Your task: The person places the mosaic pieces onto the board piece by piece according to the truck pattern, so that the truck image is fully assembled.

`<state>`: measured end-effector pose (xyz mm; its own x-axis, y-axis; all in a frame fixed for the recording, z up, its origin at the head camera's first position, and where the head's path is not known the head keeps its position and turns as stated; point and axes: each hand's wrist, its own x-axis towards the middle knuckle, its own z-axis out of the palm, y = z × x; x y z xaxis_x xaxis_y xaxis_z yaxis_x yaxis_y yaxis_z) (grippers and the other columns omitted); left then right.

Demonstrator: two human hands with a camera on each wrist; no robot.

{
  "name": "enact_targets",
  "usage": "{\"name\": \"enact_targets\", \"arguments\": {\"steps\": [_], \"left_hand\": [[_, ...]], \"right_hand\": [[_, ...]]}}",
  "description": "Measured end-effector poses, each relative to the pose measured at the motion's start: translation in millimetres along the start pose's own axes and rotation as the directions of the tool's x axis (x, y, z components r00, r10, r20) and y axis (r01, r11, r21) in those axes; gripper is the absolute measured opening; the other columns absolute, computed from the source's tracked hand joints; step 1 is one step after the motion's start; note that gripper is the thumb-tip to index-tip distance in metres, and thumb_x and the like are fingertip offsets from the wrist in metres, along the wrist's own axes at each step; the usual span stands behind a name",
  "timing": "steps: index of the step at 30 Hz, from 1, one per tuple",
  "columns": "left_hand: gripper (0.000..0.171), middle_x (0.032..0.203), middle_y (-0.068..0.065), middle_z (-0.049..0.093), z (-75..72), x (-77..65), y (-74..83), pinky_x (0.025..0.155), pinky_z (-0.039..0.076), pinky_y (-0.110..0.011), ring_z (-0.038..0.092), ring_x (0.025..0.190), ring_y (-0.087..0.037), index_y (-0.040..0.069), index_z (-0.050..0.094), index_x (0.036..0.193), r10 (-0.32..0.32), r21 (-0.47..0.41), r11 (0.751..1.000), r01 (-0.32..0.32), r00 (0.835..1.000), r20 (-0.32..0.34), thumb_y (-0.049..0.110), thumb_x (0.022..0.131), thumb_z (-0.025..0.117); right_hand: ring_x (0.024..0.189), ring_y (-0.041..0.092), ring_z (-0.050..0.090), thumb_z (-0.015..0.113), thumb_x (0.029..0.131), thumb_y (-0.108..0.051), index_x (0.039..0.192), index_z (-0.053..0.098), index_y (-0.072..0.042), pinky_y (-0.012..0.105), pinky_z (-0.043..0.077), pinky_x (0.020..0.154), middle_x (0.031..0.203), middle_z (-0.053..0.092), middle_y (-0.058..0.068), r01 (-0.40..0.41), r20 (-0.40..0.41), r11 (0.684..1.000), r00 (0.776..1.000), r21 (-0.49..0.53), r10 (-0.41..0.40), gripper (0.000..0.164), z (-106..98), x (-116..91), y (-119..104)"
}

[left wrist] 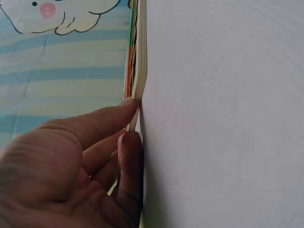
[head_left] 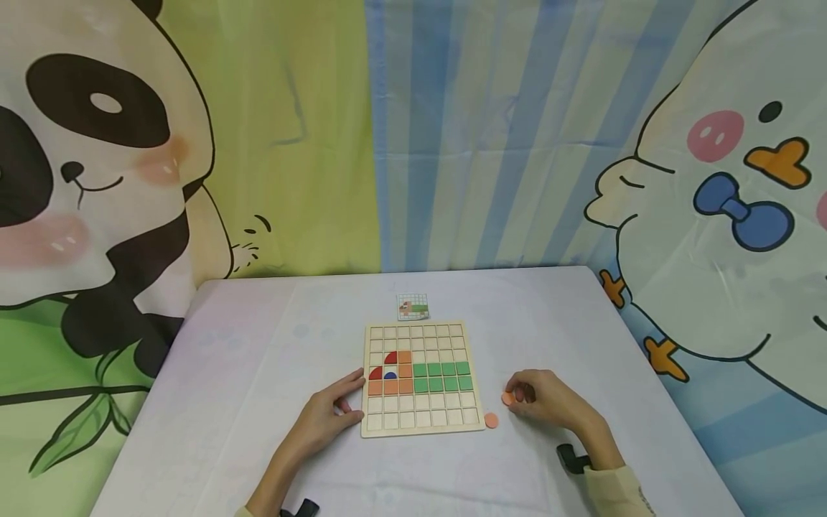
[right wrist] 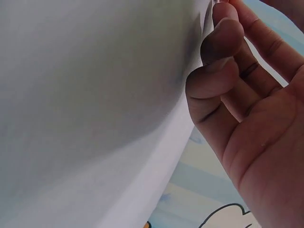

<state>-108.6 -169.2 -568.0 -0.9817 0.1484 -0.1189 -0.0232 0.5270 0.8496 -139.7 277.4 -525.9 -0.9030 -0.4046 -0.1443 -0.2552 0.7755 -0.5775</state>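
A square wooden grid board [head_left: 423, 434] lies on the table, holding several green squares [head_left: 450, 384], several orange squares [head_left: 390, 388], two red quarter-round pieces [head_left: 391, 357] and a blue half-round piece [head_left: 390, 375]. At its left edge, my left hand [head_left: 323, 418] touches the rim with thumb and fingertips, the fingers loosely extended. To the right of the board, my right hand [head_left: 549, 398] pinches an orange disc [head_left: 507, 398] between thumb and finger, low over the cloth. Another orange disc [head_left: 491, 421] lies beside the board's lower right corner. The right wrist view hides the pinched disc almost entirely.
Behind the board lies a small card [head_left: 413, 306] with a printed grid picture in similar colours. A white cloth [head_left: 258, 345] covers the table. Curtains with a panda [head_left: 97, 143] and a white bird [head_left: 711, 251] stand around it.
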Motion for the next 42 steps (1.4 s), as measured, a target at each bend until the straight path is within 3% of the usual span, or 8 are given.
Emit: {"name": "enact_targets", "arguments": {"steps": [9,22,27,34,42], "left_hand": [[0.065,0.163,0.006,0.054,-1.0,0.5,1.0,0.065,0.044,-0.022,0.053,0.075,-0.006,0.013,0.065,0.147,0.013,-0.032,0.999,-0.013,1.000,0.008,0.007,0.086,0.085],[0.065,0.162,0.005,0.055,1.1,0.8,-1.3,0.063,0.045,-0.022,0.054,0.075,-0.006,0.012,0.065,0.146,0.014,-0.008,1.000,-0.014,1.000,-0.004,0.005,0.085,0.085],[0.066,0.162,0.010,0.054,1.3,1.3,-1.3,0.064,0.046,-0.022,0.055,0.076,-0.007,0.015,0.065,0.147,-0.016,-0.006,1.000,0.016,1.000,-0.001,0.005,0.085,0.085],[0.066,0.162,0.007,0.054,1.1,0.4,-1.6,0.063,0.045,-0.021,0.054,0.075,-0.006,0.014,0.064,0.147,-0.002,-0.015,1.000,0.002,1.000,0.001,0.005,0.085,0.085],[0.065,0.163,0.004,0.054,-0.3,0.2,0.0,0.064,0.045,-0.021,0.054,0.075,-0.005,0.013,0.064,0.147,0.014,-0.025,1.000,-0.014,1.000,0.002,0.005,0.086,0.085]], "right_hand": [[0.070,0.004,0.051,0.084,0.091,-0.019,0.101,0.075,-0.015,0.022,0.045,0.062,0.078,0.061,-0.008,0.058,-0.010,0.998,0.998,0.015,-0.058,0.014,4,12,-11],[0.070,0.004,0.053,0.081,0.094,-0.023,0.105,0.074,-0.014,0.022,0.047,0.063,0.080,0.062,-0.007,0.116,0.059,0.990,0.991,0.083,-0.121,0.015,21,30,-39],[0.069,0.004,0.053,0.081,0.094,-0.021,0.106,0.074,-0.015,0.022,0.047,0.062,0.079,0.061,-0.008,0.145,0.075,0.985,0.986,0.088,-0.152,0.015,27,36,-51],[0.060,0.000,0.052,0.078,0.097,-0.021,0.106,0.074,-0.014,0.021,0.048,0.060,0.076,0.061,-0.008,0.199,0.099,0.976,0.973,0.093,-0.208,0.011,37,42,-62],[0.058,0.000,0.053,0.077,0.098,-0.023,0.108,0.073,-0.017,0.022,0.050,0.062,0.077,0.061,-0.009,0.190,0.105,0.980,0.975,0.059,-0.195,0.012,40,46,-65]]}}
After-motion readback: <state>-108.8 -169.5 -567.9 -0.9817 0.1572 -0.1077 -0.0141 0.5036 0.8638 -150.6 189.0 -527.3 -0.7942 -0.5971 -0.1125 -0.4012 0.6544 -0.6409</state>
